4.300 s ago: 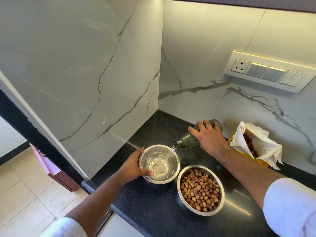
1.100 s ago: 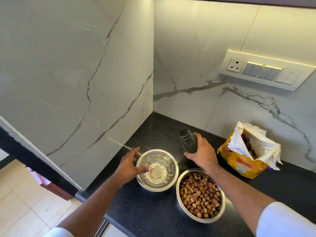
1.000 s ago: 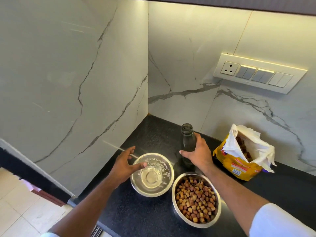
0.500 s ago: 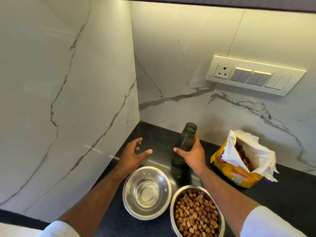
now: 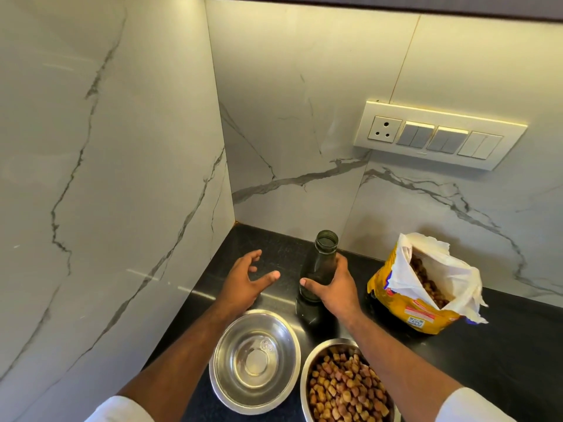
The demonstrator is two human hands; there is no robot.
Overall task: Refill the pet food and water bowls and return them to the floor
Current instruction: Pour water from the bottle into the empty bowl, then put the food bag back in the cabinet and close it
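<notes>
Both bowls filled, awaiting lift from countertop front edge.
Right hand (image 5: pixel 336 289) grips upright glass bottle (image 5: pixel 318 269); left hand (image 5: pixel 243 283), spread empty, hovers directly behind water bowl (image 5: pixel 256 360); kibble bowl (image 5: pixel 345 383) beside it.

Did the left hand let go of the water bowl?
Yes. The left hand has lifted off the water bowl and now hovers open beyond it, toward the wall corner, beside the bottle.

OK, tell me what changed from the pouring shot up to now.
The right hand tipped the bottle back upright onto the counter, still gripping it. The left hand let go of the water bowl and hovers open behind it. Both bowls and the kibble bag stayed put.
</notes>
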